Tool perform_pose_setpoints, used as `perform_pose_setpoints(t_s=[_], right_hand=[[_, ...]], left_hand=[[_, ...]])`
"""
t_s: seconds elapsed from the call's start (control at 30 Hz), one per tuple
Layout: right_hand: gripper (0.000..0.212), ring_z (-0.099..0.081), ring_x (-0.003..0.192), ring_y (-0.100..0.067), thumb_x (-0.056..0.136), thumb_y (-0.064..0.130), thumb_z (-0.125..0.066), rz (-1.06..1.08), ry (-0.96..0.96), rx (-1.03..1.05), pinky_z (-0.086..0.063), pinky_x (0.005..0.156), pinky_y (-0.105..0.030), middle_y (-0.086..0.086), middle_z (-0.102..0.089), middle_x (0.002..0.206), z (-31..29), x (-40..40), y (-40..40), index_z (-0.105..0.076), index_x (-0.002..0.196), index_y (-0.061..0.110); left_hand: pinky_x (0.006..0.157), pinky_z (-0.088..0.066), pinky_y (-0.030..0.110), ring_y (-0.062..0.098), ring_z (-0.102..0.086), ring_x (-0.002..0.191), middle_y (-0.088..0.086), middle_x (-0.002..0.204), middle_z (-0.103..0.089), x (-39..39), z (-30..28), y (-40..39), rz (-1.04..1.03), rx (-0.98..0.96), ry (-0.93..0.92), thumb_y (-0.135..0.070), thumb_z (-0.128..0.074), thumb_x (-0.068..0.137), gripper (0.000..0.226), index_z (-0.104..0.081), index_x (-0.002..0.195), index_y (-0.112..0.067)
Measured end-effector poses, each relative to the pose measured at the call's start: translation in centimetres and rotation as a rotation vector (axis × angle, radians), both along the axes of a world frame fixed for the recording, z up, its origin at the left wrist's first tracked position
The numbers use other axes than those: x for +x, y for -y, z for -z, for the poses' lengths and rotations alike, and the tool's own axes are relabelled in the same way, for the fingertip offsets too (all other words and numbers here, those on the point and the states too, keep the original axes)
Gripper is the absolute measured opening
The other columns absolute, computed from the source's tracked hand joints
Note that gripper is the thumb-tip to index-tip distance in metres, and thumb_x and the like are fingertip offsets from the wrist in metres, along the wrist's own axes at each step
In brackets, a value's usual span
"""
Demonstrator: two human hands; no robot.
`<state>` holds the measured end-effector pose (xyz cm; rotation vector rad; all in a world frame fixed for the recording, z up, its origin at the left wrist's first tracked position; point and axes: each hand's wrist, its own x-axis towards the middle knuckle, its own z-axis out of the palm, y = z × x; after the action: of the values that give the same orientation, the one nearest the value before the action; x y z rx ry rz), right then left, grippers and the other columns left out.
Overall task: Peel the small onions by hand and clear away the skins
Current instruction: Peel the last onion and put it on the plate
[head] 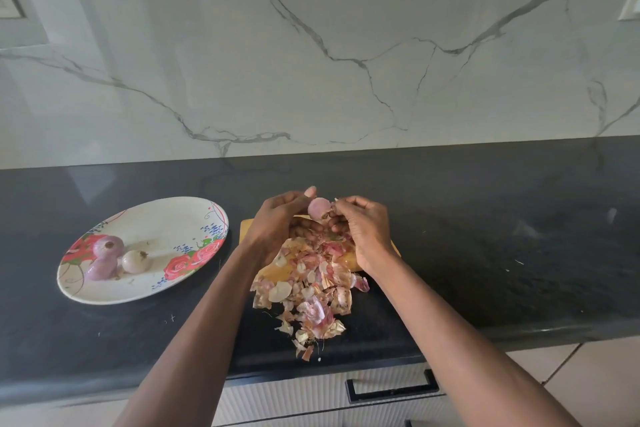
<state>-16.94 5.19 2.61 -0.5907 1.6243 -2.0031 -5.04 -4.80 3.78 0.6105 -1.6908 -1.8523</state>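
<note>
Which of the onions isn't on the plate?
The pinkish onion held up between both hands above the pile of skins; the other three onions lie together on the flowered plate.

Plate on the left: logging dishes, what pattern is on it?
White plate with red roses; head view.

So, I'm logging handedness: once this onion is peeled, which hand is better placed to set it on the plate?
Likely the left hand: it grips the small pink onion and is nearer the floral white plate. The right hand only pinches the onion's root end.
</note>
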Motion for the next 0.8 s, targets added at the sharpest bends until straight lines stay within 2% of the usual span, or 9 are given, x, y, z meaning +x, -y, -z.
perform_pose_setpoints(t_s=[0.07, 0.13, 0.27, 0.33, 0.4, 0.47, 0.57, 0.67, 0.8], right_hand=[[0.018, -0.059, 0.051, -0.018, 0.084, -0.001, -0.071, -0.029, 0.018, -0.006, -0.05, 0.049, -0.027, -0.008, -0.067, 0.061, 0.0, 0.0, 0.1, -0.071, 0.068, 0.007], [0.02, -0.058, 0.05, -0.017, 0.083, -0.005, -0.068, -0.063, 0.039, -0.016, -0.049, 0.048, -0.025, -0.007, -0.065, 0.059, -0.1, 0.1, 0.2, -0.069, 0.066, 0.005], [0.02, -0.057, 0.052, -0.021, 0.081, -0.006, -0.065, -0.076, 0.072, -0.013, -0.048, 0.048, -0.026, -0.009, -0.064, 0.058, -0.1, 0.0, 0.1, -0.068, 0.063, 0.003], [0.019, -0.057, 0.053, -0.024, 0.083, 0.002, -0.067, -0.047, -0.017, 0.034, -0.046, 0.047, -0.028, -0.011, -0.064, 0.058, 0.1, -0.1, -0.1, -0.068, 0.064, 0.003], [0.024, -0.057, 0.053, -0.021, 0.084, 0.011, -0.071, -0.005, -0.229, 0.105, -0.045, 0.05, -0.029, -0.009, -0.063, 0.057, 0.6, -0.2, -0.1, -0.067, 0.061, 0.006], [0.009, -0.062, 0.063, -0.011, 0.083, 0.007, -0.073, -0.003, -0.461, 0.171, -0.051, 0.061, -0.029, -0.002, -0.068, 0.069, 0.8, -0.2, 0.0, -0.071, 0.074, 0.01], [0.036, -0.066, 0.093, -0.004, 0.083, -0.001, -0.07, -0.043, -0.598, 0.223, -0.056, 0.086, -0.022, 0.006, -0.071, 0.104, 0.9, 0.0, 0.0, -0.07, 0.115, 0.016], [0.036, -0.066, 0.105, -0.002, 0.085, 0.01, -0.073, -0.06, -0.607, 0.158, -0.053, 0.097, -0.025, 0.007, -0.073, 0.114, 0.5, 0.2, -0.3, -0.072, 0.12, 0.016], [0.048, -0.063, 0.116, -0.005, 0.08, 0.022, -0.084, -0.155, -0.561, 0.125, -0.05, 0.105, -0.033, 0.009, -0.071, 0.123, 0.5, 0.1, 0.0, -0.07, 0.126, 0.022]], left_hand=[[0.059, -0.058, 0.032, 0.03, -0.069, 0.073, 0.02, 0.096, -0.072, 0.0, 0.2, 0.0, 0.009, -0.073, 0.063, -0.035, -0.073, 0.086, 0.043, -0.069, 0.111, -0.001], [0.06, -0.059, 0.033, 0.031, -0.068, 0.071, 0.019, 0.087, -0.073, -0.1, 0.6, 0.1, 0.014, -0.1, 0.115, -0.027, -0.073, 0.089, 0.032, -0.07, 0.109, -0.002], [0.057, -0.058, 0.03, 0.027, -0.068, 0.067, 0.022, 0.087, -0.069, -0.1, 0.5, 0.5, 0.009, 0.055, 0.068, -0.011, -0.062, 0.098, 0.021, -0.067, 0.112, 0.004], [0.056, -0.058, 0.026, 0.026, -0.07, 0.069, 0.021, 0.092, -0.069, 0.1, 0.1, 0.5, 0.005, 0.143, -0.004, -0.005, -0.053, 0.101, 0.02, -0.065, 0.112, 0.005], [0.057, -0.057, 0.024, 0.026, -0.07, 0.072, 0.021, 0.095, -0.07, 0.3, -0.3, 0.6, 0.019, 0.208, -0.078, -0.002, -0.046, 0.102, 0.022, -0.064, 0.112, 0.003], [0.059, -0.058, 0.024, 0.027, -0.07, 0.073, 0.019, 0.096, -0.071, 0.4, -0.5, 0.7, 0.037, 0.251, -0.135, -0.002, -0.043, 0.102, 0.025, -0.064, 0.115, 0.001], [0.062, -0.059, 0.026, 0.028, -0.072, 0.076, 0.019, 0.095, -0.071, 0.5, -0.5, 0.8, 0.05, 0.307, -0.196, -0.004, -0.041, 0.103, 0.026, -0.061, 0.119, 0.001], [0.066, -0.061, 0.027, 0.028, -0.074, 0.079, 0.024, 0.098, -0.071, 0.5, -0.5, 0.9, 0.04, 0.348, -0.234, -0.004, -0.042, 0.103, 0.022, -0.058, 0.117, 0.003], [0.068, -0.062, 0.028, 0.024, -0.072, 0.076, 0.023, 0.098, -0.073, 0.4, -0.4, 0.9, 0.009, 0.311, -0.189, -0.004, -0.049, 0.102, 0.018, -0.055, 0.117, 0.003]])
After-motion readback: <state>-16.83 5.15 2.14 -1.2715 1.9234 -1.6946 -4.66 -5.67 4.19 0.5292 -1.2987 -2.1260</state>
